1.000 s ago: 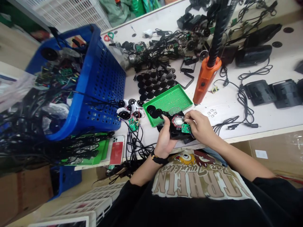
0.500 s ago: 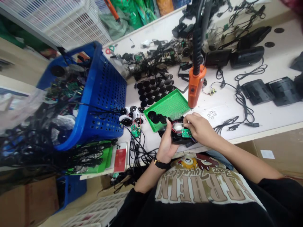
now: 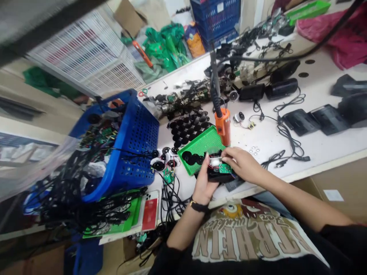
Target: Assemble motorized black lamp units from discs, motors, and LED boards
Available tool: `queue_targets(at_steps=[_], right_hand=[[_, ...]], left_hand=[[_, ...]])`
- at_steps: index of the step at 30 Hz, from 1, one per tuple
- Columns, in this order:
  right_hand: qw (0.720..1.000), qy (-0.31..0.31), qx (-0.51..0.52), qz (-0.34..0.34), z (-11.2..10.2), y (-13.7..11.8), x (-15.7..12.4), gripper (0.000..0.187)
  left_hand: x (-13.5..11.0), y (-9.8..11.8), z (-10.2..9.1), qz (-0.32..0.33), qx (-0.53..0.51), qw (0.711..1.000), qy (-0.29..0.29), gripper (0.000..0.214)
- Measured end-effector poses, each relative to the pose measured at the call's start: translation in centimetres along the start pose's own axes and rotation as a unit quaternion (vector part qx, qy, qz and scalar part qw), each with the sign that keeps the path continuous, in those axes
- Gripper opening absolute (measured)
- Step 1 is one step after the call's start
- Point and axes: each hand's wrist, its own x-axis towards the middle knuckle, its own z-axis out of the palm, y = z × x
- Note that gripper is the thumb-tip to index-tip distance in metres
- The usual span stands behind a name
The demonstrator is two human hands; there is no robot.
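Observation:
My left hand [image 3: 205, 182] grips an open black plastic housing [image 3: 215, 177] from its left side, thumb on top. Inside it are red wires, a white round part [image 3: 215, 162] and a green circuit board [image 3: 225, 168]. Over the right side of the housing, my right hand [image 3: 240, 162] is closed in a pinch; what its fingertips hold is too small to make out. Just behind the hands lies a green mesh tray [image 3: 204, 143] with black discs [image 3: 194, 159] in it. An orange electric screwdriver [image 3: 223, 128] hangs tip down above the tray's right end.
A blue basket [image 3: 145, 130] heaped with parts and cables stands left. Rows of black round parts [image 3: 187, 128] lie behind the tray. Black housings [image 3: 329, 119] and coiled cables [image 3: 292, 139] are spread right. A phone [image 3: 150, 212] rests near the front edge.
The view has tilted up, showing more of the bench's far end. The screwdriver appears farther left over the tray, uncovering a small round part behind it. Both hands keep nearly the same hold.

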Motion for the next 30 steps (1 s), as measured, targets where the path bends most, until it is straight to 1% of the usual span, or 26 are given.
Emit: queue_targets(at_steps=[3,6,8,11,14,16,18,20,22,24,27,30], right_hand=[[0.997,0.019,0.062,0.029,-0.8,0.1,-0.8,0.008],[0.995,0.048,0.086,0.036,-1.2,-0.2,-2.1,0.011],[0.996,0.056,0.073,0.014,-1.2,-0.5,-3.2,0.014],[0.996,0.073,0.024,-0.049,-1.1,-1.0,-4.3,0.019],[0.992,0.088,-0.003,-0.095,-1.2,-1.5,-4.9,0.016],[0.989,0.093,-0.008,-0.116,-1.3,-1.8,-5.0,0.013],[0.985,0.106,-0.007,-0.135,-1.5,-2.0,-4.9,0.010],[0.981,0.132,0.000,-0.145,-1.7,-2.0,-4.5,0.005],[0.976,0.161,0.011,-0.147,-1.9,-2.0,-3.8,0.003],[0.973,0.173,0.016,-0.153,-2.1,-1.8,-2.8,0.005],[0.975,0.153,0.014,-0.162,-2.2,-1.5,-1.5,0.002],[0.980,0.128,0.026,-0.154,-1.9,-1.2,-0.8,0.008]], left_hand=[[0.1,0.5,0.5,0.010,-0.005,1.000,0.001,0.030],[0.1,0.7,0.6,0.028,0.004,1.000,0.003,0.035],[-0.1,0.7,0.4,0.053,0.022,0.998,-0.006,0.037],[-0.4,0.4,0.2,0.090,0.040,0.995,-0.022,0.037],[-0.5,0.1,0.0,0.109,0.048,0.992,-0.043,0.037],[-0.5,-0.1,-0.3,0.114,0.057,0.990,-0.066,0.041],[-0.5,-0.2,-0.6,0.118,0.065,0.987,-0.088,0.046],[-0.6,-0.3,-0.7,0.123,0.072,0.985,-0.095,0.047],[-0.8,-0.4,-0.6,0.127,0.079,0.985,-0.084,0.042],[-1.1,-0.6,-0.4,0.128,0.081,0.986,-0.070,0.036],[-1.4,-0.9,-0.3,0.113,0.075,0.988,-0.069,0.035],[-1.5,-1.1,-0.4,0.104,0.067,0.989,-0.084,0.045]])
